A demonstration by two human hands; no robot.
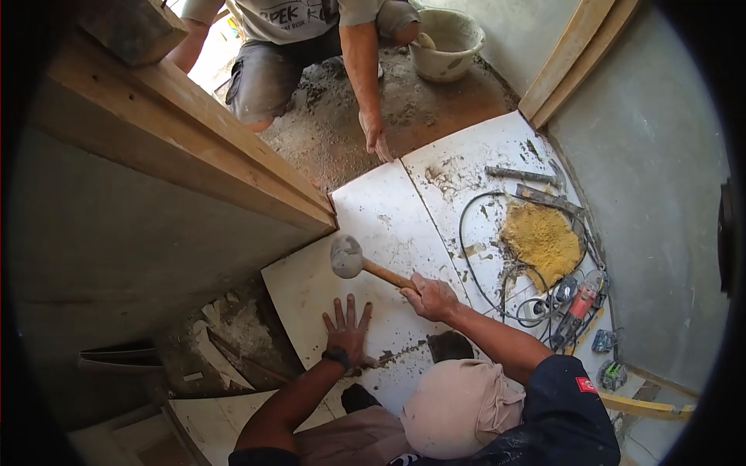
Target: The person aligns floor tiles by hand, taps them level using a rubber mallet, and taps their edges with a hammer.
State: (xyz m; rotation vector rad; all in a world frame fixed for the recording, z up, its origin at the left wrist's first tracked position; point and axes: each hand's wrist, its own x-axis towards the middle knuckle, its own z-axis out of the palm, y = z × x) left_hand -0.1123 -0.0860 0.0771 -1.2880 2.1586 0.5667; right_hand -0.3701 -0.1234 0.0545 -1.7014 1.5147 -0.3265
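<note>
Honestly, the sketchy bit is how close our left hand (347, 339) is to the mallet (346, 257). It's palm down on the white tiles (381, 206) around 6 o'clock, grip apart with fingers spread, and the mallet head is near the centre, just beyond our fingertips. Our right hand (432, 297) has its grip clamped round the wooden handle; can't tell if the head is touching the tile. A sloppy swing could catch our fingers, and a hard knock near an edge might crack a tile, I reckon, esp. if the bed under it is uneven. The co-worker's hand (374, 133) is right by the far edge at 12, so a wild one could be bad news there too. Grit on the surface might scratch it or make our palm slide. Other stuff: bucket (447, 46) at 1, yellow foam (542, 237) at 3, angle grinder (580, 300) between 3 and 4, with a looping black cable (461, 225) that could snag our right arm. The wooden door frame (210, 140) at 10 boxes us in, and there's a rough, debris-strewn gap (241, 334) at 8.
</note>
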